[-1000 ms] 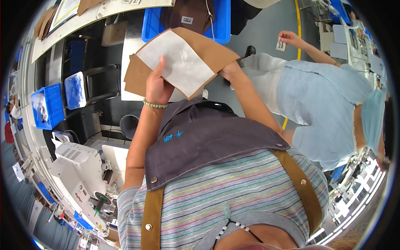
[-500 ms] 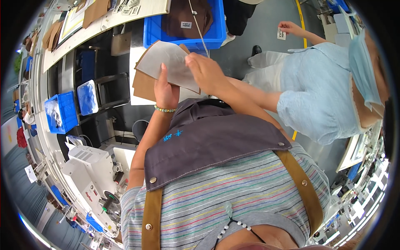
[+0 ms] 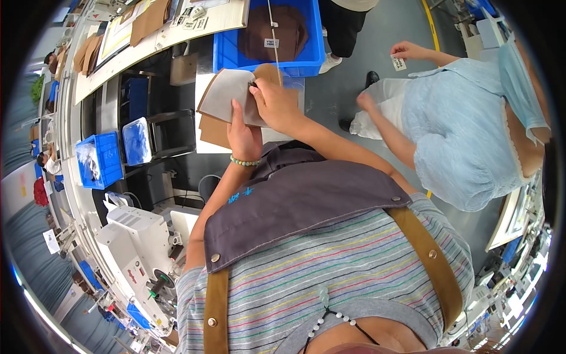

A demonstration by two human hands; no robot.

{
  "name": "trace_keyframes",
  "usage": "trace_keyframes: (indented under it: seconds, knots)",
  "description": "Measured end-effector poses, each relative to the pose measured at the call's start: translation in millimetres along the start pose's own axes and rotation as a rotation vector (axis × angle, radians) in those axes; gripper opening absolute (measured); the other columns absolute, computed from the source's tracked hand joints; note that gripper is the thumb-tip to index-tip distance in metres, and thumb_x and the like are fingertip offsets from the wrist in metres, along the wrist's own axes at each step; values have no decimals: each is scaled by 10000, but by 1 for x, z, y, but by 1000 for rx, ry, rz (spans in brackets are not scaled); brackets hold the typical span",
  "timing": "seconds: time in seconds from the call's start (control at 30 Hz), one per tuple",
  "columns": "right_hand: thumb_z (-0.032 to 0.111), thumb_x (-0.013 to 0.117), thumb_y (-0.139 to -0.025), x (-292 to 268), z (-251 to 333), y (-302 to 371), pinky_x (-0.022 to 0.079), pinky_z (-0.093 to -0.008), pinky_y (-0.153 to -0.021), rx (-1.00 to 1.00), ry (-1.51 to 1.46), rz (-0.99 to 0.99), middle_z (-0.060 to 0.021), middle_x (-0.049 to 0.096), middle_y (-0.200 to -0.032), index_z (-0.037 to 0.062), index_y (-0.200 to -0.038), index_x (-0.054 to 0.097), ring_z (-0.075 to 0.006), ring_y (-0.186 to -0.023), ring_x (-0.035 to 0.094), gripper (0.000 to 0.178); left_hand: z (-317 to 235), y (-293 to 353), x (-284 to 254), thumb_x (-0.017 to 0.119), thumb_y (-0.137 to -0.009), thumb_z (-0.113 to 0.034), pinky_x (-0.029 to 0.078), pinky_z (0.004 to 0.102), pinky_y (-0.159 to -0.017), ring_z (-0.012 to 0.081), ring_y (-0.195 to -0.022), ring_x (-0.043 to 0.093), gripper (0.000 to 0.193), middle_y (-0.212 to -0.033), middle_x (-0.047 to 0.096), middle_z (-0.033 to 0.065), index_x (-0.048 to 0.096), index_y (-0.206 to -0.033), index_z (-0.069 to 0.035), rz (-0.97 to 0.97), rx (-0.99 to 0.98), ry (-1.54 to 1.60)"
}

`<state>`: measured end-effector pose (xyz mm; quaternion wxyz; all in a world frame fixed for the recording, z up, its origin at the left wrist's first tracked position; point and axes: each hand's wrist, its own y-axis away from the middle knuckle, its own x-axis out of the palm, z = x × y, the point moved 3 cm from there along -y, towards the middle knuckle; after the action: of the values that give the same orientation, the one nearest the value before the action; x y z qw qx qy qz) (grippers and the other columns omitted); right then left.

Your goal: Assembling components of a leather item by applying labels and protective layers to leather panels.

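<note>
A small stack of flat brown pieces with a pale grey-white face on top (image 3: 227, 91) is in my left hand (image 3: 244, 135). The left thumb lies over the pale face while the fingers are beneath. With bent fingers, my right hand (image 3: 276, 106) pinches the stack's right edge, where a brown underside shows. The exact number of pieces in the stack is hidden. Below and beyond the stack, more brown pieces (image 3: 214, 131) lie on a white tabletop (image 3: 206, 145).
A blue bin (image 3: 321, 56) with dark brown pieces (image 3: 277, 26) stands ahead. A co-worker in light blue (image 3: 466, 130) at right holds a white tag (image 3: 398, 62). At left are a long table (image 3: 218, 17), a blue crate (image 3: 101, 162) and a white machine (image 3: 138, 236).
My right hand has closed on the stack's right edge, and the stack is tilted differently. The co-worker's nearer arm has drawn back from beside my right arm.
</note>
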<state>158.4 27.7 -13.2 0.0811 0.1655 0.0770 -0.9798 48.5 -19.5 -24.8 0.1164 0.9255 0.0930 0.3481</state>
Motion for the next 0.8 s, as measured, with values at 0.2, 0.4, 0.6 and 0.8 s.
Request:
trace_keyframes:
  seconds: [0.2,0.4,0.6,0.8]
  knots:
    - [209,479,-1037,-1,1,-2,430,-539,-710,52,-65,41,-279,621,-840,-31,-878,516,-468,-792,597,291,1,1,1,479,-1076,-322,431,393,-1062,213,-1283,507,474,-1398,514,93,414,-1447,-34,-24,15,-6]
    - [238,453,-1051,4,-12,-4,429,-492,-703,78,-100,44,-240,619,-830,3,-923,518,-421,-804,594,276,5,1,1,476,-1078,-319,428,394,-1068,219,-1284,507,477,-1397,512,101,411,-1444,-19,-31,31,-8]
    - [235,453,-1050,1,-13,-2,429,-490,-707,114,-134,57,-234,620,-833,6,-916,517,-415,-804,597,273,10,2,5,475,-1080,-314,438,380,-1063,216,-1286,508,479,-1403,505,114,409,-1443,-8,-42,56,-16]
    - [232,460,-1049,4,-18,-3,447,-479,-713,174,-173,-1,-230,646,-858,3,-972,556,-409,-817,615,260,20,2,3,470,-1085,-295,448,342,-1052,214,-1305,492,494,-1424,481,130,391,-1452,25,-26,142,-148]
